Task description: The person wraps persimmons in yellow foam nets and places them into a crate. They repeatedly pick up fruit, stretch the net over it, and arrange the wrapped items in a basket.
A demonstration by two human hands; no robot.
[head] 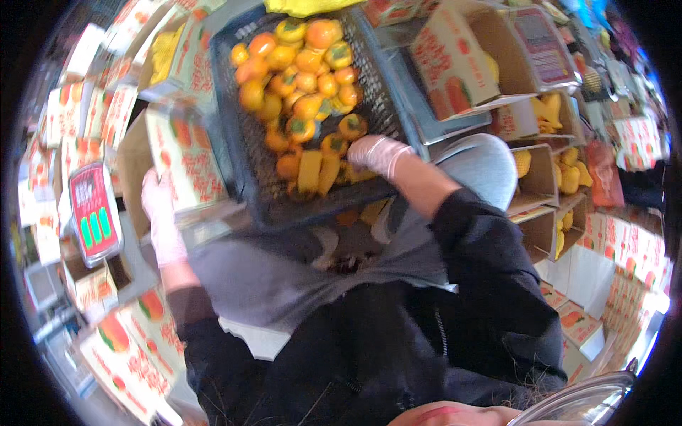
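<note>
A black plastic crate (pixel 261 210) with persimmons (pixel 306 106) in its middle and far part lies in front of me. My right hand (pixel 375 154), in a pale thin glove, reaches into the crate beside a persimmon at the near right of the pile; its fingertips are blurred, so a grip cannot be made out. Small cardboard-coloured pieces (pixel 309 171) lie near the crate's near end. My left hand (pixel 158 197), gloved too, rests at the near edge of a printed cardboard box (pixel 186 160) left of the crate, fingers over its rim.
An open printed carton (pixel 453 69) stands on a grey tray (pixel 453 125) at the right. Smaller boxes with yellow-netted fruit (pixel 570 170) are stacked beyond my right knee. A scale with a red panel (pixel 96 210) stands at the far left, among many printed cartons (pixel 128 351).
</note>
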